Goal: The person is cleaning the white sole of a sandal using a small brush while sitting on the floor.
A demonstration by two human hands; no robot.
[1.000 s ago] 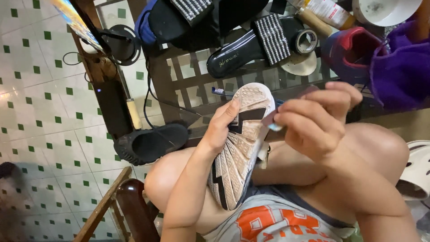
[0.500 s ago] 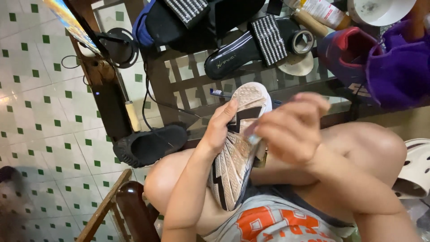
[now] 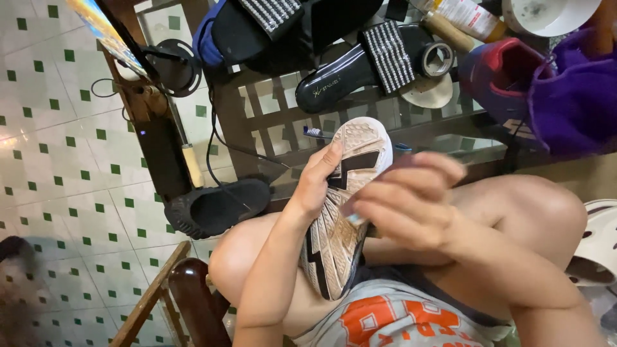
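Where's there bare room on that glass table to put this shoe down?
The glass table is bare between the black sandal and the toothbrush at the near edge. The far side is crowded: sandals, tape roll, bottle, red shoe, purple cloth. The tiled floor left of the black slipper is open.

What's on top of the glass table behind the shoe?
On the glass table lie a black sandal, a tape roll and a purple cloth. The held shoe hides part of it.
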